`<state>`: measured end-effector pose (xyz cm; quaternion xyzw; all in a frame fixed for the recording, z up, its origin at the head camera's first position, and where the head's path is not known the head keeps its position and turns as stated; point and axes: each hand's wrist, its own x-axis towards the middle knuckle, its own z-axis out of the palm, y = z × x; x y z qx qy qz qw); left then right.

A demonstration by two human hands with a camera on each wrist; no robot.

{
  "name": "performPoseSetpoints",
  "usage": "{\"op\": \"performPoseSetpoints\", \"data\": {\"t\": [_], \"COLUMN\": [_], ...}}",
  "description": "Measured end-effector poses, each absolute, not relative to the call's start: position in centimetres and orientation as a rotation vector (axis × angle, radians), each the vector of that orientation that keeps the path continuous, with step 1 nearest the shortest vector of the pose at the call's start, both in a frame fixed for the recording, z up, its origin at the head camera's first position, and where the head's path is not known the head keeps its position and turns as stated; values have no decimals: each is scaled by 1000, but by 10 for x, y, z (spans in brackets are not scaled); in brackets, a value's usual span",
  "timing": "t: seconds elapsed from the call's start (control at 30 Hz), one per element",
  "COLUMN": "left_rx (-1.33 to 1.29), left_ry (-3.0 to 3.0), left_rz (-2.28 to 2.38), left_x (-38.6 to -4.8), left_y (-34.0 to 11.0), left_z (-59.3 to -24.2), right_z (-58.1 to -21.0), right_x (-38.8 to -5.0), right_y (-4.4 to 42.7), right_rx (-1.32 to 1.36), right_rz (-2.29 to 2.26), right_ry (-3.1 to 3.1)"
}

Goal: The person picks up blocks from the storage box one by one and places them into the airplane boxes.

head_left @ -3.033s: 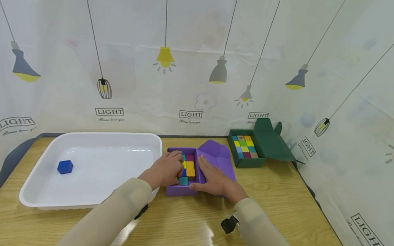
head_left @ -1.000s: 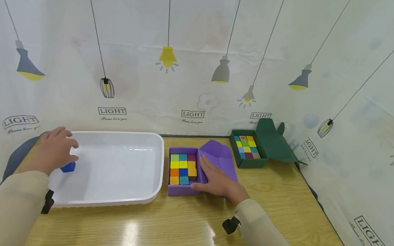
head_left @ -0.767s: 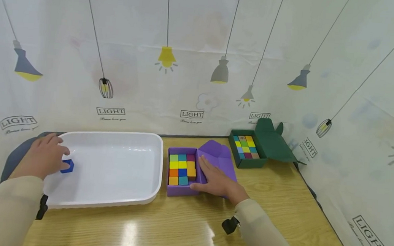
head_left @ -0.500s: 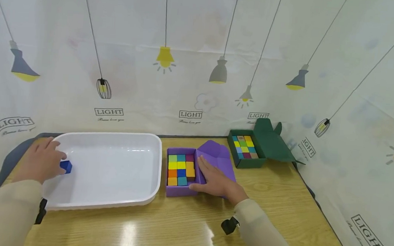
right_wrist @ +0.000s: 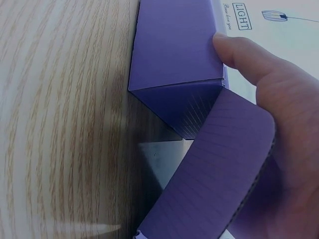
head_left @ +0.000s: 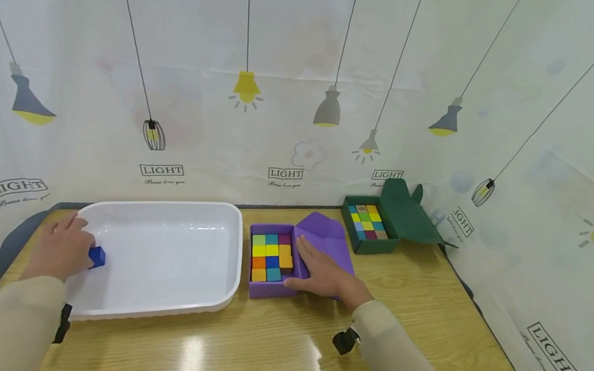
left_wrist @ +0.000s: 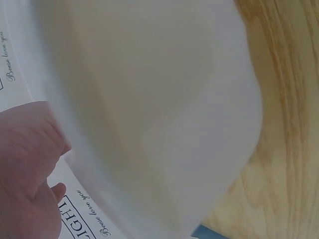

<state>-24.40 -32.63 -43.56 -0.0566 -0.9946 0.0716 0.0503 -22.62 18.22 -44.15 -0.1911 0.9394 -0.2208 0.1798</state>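
Observation:
My left hand (head_left: 61, 248) reaches over the left rim of the white tray (head_left: 164, 308) and pinches a blue cube (head_left: 98, 256) at its fingertips. The fingers partly hide the cube; the left wrist view shows part of the hand (left_wrist: 27, 174) behind the tray wall, without the cube. With fingers extended, my right hand (head_left: 324, 272) rests on the folded-back lid of a purple cardboard box (head_left: 269, 290). Its thumb (right_wrist: 244, 52) touches the box's edge in the right wrist view. Several coloured blocks (head_left: 273, 251) sit in rows inside the box, with a gap at the front right corner.
An opened green box (head_left: 375, 246) filled with coloured blocks stands at the back right, its lid folded to the right. The wooden table (head_left: 244, 343) extends in front. A printed backdrop (head_left: 205, 87) rises behind and on the right.
The left hand has gone from the purple box leftward to the tray, and its fingers have closed on the blue cube, which has turned slightly. The right hand has stayed on the lid.

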Motion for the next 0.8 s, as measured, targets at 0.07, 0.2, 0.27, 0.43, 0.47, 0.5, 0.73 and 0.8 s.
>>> {"op": "performPoseSetpoints", "data": {"t": [0.07, 0.2, 0.27, 0.43, 0.47, 0.5, 0.73, 0.8], "left_rx": [-168, -153, -152, -167, -171, -179, -277, -307], "left_ry": [-3034, -3052, -3063, -3080, -3078, -3076, -3078, -3077], "left_rz": [204, 139, 112, 63, 56, 50, 17, -15], "left_x": [-245, -245, -245, -246, -246, -246, -249, -250], "left_y": [-328, -330, -331, -326, -324, -322, -302, -293], "left_z": [-437, -437, -435, -426, -425, -423, -412, -409], "right_z": [-443, -443, -442, -440, -440, -441, -442, -442], "right_x": [-227, -227, -226, -225, -225, -225, -226, -226], "right_y": [182, 182, 182, 182, 182, 182, 182, 182], "right_rx": [-541, -540, -541, -534, -532, -526, -511, -509], "right_rz": [-624, -630, -640, -649, -645, -636, -614, -616], "right_ry": [2655, 2652, 2648, 2642, 2644, 2645, 2653, 2652]}}
